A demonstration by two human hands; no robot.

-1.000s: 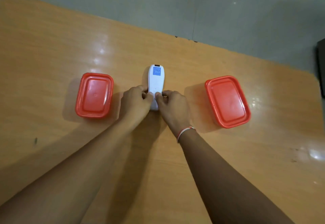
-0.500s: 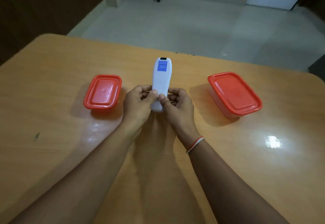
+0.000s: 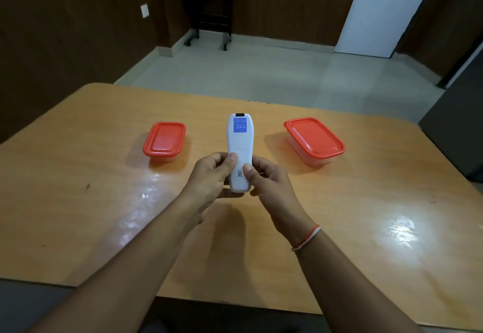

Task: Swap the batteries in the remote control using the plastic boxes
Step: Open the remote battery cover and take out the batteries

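Note:
A white remote control is held back side up above the wooden table, its blue label facing me. My left hand grips its lower left side with the thumb on the back cover. My right hand grips its lower right side, thumb also pressed on the cover. Two clear plastic boxes with closed red lids stand on the table: a smaller left box and a larger right box. No batteries are visible.
The table's far edge and rounded corners border a pale tiled floor. A dark stand on wheels is by the back wall, and a white door is at the right.
Both hands lifted the remote off the table and drew it toward me. The camera tilted up, bringing the room into view.

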